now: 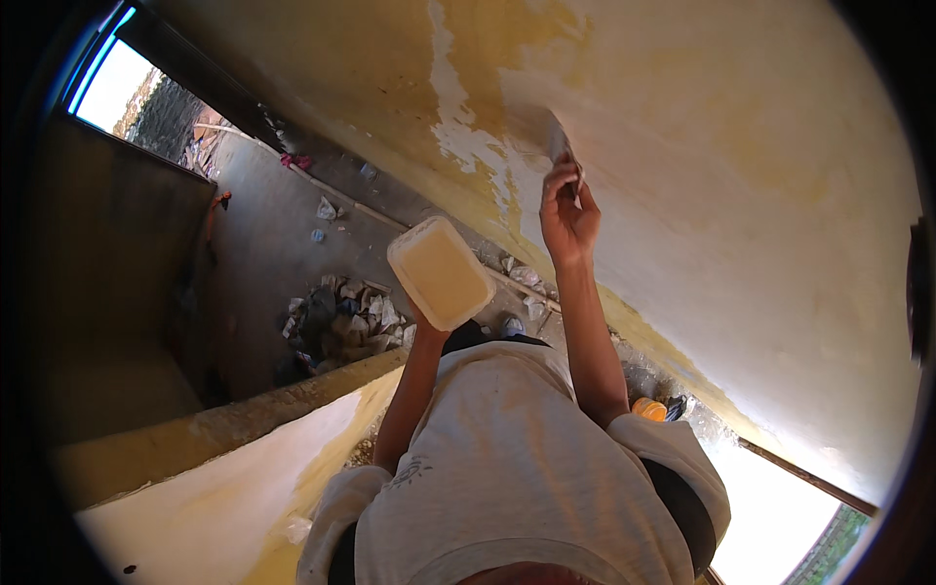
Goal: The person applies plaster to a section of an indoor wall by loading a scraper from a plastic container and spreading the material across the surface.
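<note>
Right hand (568,219), raised to the wall (721,146), has its fingers closed around a thin flat blade (560,141), a scraper by the look of it; the blade stands close against the surface, though whether its edge is touching cannot be made out. Left hand (426,320), mostly hidden behind a pale rectangular tub (441,275) with rounded corners, appears to support it from below; the exact grip does not show. The tub is well apart from the blade, and how much material it holds is hard to tell.

Smooth whitish wall lies to the right of the blade, with patchy yellow paint (395,83) and ragged white marks (450,107) to its left. The step in hand looks like spreading or smoothing a coat. The next move probably calls for a low blade angle and even pressure, with the tub kept steady for another load. Footing deserves care: a heap of rubbish (341,327) lies on the floor (258,234), and a pole (351,200) runs near the wall's foot
</note>
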The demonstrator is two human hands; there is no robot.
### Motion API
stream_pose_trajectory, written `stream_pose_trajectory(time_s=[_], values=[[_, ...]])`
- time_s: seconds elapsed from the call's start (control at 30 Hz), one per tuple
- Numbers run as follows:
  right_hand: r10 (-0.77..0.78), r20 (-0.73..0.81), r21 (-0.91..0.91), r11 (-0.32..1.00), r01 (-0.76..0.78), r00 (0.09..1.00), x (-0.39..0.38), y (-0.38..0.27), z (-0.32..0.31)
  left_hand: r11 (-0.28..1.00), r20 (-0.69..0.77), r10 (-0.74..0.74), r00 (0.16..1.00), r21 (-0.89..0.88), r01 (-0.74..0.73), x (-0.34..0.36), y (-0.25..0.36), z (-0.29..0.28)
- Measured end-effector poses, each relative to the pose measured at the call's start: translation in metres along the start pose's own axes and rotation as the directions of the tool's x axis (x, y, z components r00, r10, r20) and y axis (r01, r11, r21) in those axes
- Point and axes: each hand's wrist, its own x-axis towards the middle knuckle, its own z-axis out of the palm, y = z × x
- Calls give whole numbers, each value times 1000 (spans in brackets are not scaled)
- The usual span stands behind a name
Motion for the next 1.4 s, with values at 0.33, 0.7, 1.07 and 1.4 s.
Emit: stream_pose_trajectory(time_s=[0.33, 0.7, 1.07, 1.4], values=[[17, -331, -335, 933, -134, 944, -5, -14, -86, 996, 9, -81, 997, -44, 81, 13, -10, -32], [-157, 165, -64, 983, 169, 974, -60, -16, 36, 938, -3, -346, 938, -38, 345, 68, -12, -81], [-114, -74, -380, 922, 78, 991, 44, 46, -50, 834, 12, -503, 864, -257, 489, 107, 8, -105], [-191, 425, -78, 966, 246, 885, -45, 61, 38, 724, 17, -638, 769, -326, 608, 123, 21, -98]])
